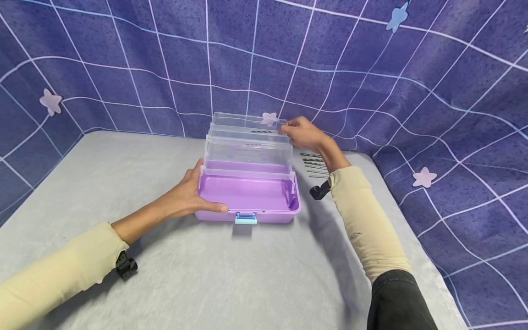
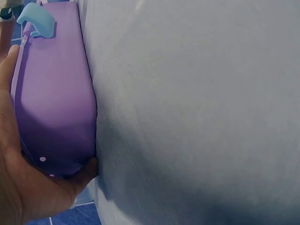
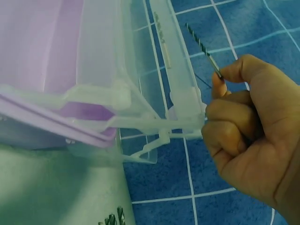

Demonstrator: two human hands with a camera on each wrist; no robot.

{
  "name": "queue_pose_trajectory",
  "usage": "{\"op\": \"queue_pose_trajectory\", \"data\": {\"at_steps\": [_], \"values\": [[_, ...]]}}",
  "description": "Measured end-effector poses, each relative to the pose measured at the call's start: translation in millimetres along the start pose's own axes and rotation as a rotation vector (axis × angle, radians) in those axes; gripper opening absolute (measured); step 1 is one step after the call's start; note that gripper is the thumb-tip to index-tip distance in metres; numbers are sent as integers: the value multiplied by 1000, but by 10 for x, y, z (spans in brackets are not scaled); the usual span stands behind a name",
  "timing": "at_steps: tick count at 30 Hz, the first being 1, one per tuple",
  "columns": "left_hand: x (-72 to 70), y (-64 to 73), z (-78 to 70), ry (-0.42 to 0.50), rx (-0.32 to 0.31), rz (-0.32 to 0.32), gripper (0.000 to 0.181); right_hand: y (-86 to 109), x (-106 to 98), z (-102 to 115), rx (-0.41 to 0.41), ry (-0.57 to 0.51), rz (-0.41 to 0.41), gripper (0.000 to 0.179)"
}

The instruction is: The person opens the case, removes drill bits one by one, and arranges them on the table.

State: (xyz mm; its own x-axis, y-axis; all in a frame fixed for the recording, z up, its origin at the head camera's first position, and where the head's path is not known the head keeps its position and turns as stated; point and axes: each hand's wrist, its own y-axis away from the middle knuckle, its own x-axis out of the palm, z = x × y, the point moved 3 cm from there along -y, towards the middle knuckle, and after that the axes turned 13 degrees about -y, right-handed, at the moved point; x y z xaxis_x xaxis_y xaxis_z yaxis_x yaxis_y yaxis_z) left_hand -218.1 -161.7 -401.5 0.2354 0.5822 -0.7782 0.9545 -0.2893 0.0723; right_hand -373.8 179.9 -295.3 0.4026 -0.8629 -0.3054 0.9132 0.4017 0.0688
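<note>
A purple box (image 1: 247,215) stands on the table with its clear trays (image 1: 247,151) raised in steps at the back. My left hand (image 1: 187,195) grips the box's left end, thumb along the front rim; the left wrist view shows a finger at its lower corner. My right hand (image 1: 305,133) pinches a dark, spiral drill bit (image 3: 204,49) by its shank between thumb and index finger, beside the top tray. A fainter drill-bit shape (image 3: 163,40) shows at the clear tray; I cannot tell whether it is a reflection. The purple compartment (image 1: 243,192) holds nothing visible.
Several drill bits (image 1: 313,165) lie in a row on the grey table (image 1: 247,279), right of the box and partly behind my right forearm. A light blue latch (image 1: 246,218) sits on the box's front. A purple-blue gridded curtain (image 1: 264,55) surrounds the table's back and sides.
</note>
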Motion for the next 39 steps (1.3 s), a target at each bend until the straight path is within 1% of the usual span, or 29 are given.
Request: {"op": "queue_pose_trajectory", "data": {"at_steps": [3, 6, 10, 13, 18, 25, 33, 39], "values": [[2, 2, -5, 2, 0, -1, 166, 44, -44, -43, 24, -124, 27, 22], [3, 0, -6, 3, -3, 1, 167, 98, -101, -87, 40, -172, 32, 28], [-1, -11, -6, 1, -17, 6, 168, 180, -173, -144, 51, -183, 41, 44], [-9, -24, -5, -4, -26, 6, 170, 232, -223, -200, 62, -192, 44, 46], [-12, -32, -1, -5, -28, 9, 170, 322, -288, -295, 72, -218, 45, 42], [-2, -21, 1, -5, -29, 13, 171, 438, -377, -399, 77, -253, 29, 22], [-14, -10, 14, 2, -24, 12, 170, 579, -497, -468, 85, -205, 6, 30], [-9, -10, 12, -8, -10, 9, 170, 697, -594, -546, 90, -221, 7, 21]]}}
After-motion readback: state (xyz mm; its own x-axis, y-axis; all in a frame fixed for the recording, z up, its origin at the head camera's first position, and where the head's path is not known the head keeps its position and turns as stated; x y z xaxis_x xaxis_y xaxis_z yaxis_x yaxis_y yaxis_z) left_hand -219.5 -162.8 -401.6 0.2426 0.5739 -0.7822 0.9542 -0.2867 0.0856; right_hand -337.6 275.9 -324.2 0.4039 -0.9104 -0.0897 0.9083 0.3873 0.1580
